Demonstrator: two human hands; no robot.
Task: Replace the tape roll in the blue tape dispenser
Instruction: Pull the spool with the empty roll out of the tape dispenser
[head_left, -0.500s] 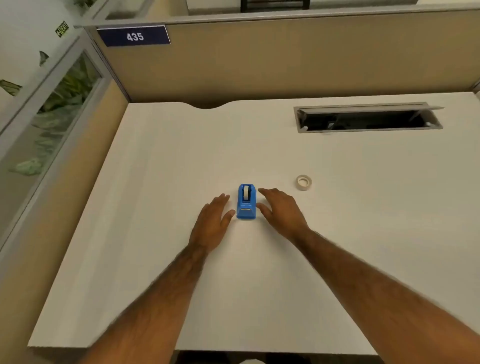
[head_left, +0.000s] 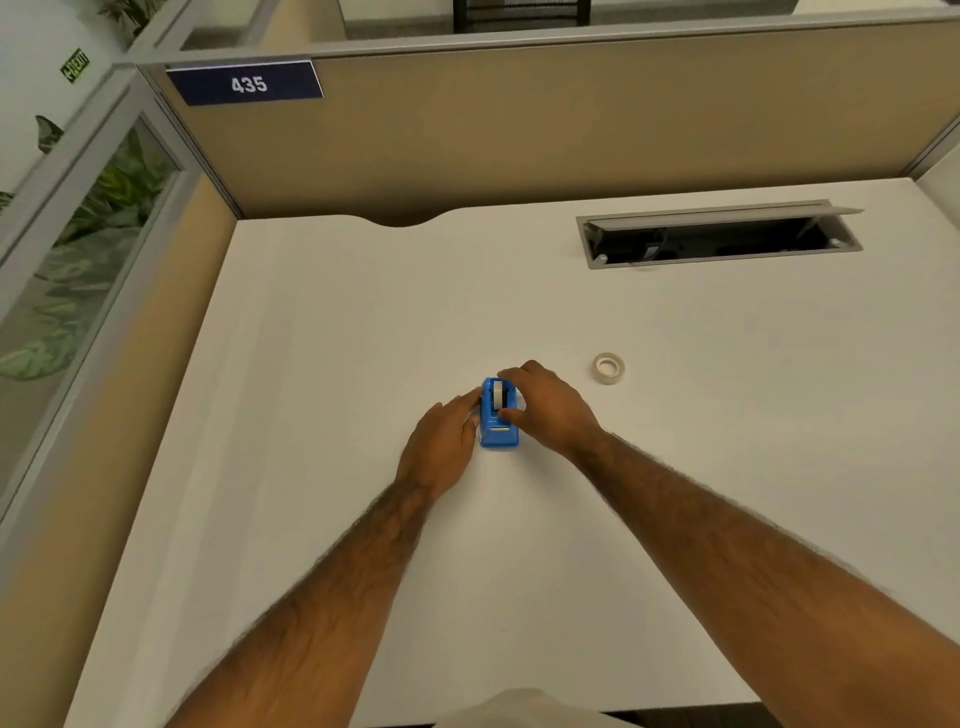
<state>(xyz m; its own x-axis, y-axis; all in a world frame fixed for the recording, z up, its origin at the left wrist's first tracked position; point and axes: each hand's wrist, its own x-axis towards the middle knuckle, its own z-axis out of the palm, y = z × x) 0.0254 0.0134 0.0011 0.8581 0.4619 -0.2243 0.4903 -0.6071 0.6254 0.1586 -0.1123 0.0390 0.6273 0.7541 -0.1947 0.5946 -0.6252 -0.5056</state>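
hands (head_left: 441, 447) (head_left: 550, 410) flank boxy blue tape dispenser (head_left: 498, 418).

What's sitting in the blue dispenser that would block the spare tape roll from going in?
A roll already sits in the blue dispenser, filling its slot. The right hand is closing around that roll. The spare tape roll lies apart on the desk, with bare surface between.

White "435" on navy nameplate (head_left: 244, 83) atop partition, green "EXIT" sign (head_left: 75, 65) on far wall
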